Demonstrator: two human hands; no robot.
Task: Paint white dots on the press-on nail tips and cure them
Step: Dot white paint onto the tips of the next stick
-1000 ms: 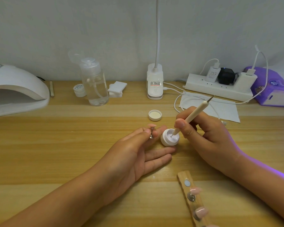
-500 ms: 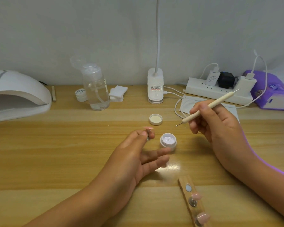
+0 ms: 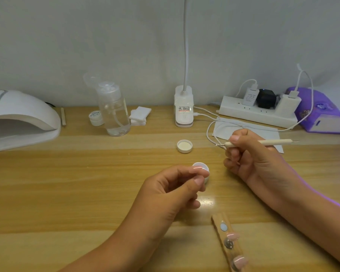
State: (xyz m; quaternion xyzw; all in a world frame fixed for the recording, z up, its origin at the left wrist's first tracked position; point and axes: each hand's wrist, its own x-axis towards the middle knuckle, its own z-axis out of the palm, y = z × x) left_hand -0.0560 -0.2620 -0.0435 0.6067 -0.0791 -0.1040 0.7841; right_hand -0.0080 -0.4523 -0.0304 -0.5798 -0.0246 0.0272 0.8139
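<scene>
**A:** What stands along the back of the worktop (image 3: pixel 67 173)?

**B:** A clear pump bottle (image 3: pixel 114 112). A small white jar (image 3: pixel 95 118) sits just to its left, and a stack of white pads (image 3: pixel 139 115) just to its right.

**A:** And in the middle?

**B:** The white base of a clip lamp (image 3: pixel 184 107). Its thin neck rises out of view in front of the pale grey wall (image 3: pixel 106 46). A white cable (image 3: pixel 209 130) leaves the base to the right and loops over a white sheet (image 3: pixel 249 128) lying flat.

**A:** Further right?

**B:** A white power strip (image 3: pixel 257 114) near the wall. Plugged into it are two white chargers (image 3: pixel 249 96) with a black adapter (image 3: pixel 265 98) between them. A purple packet (image 3: pixel 320 112) lies at its right end.
</scene>
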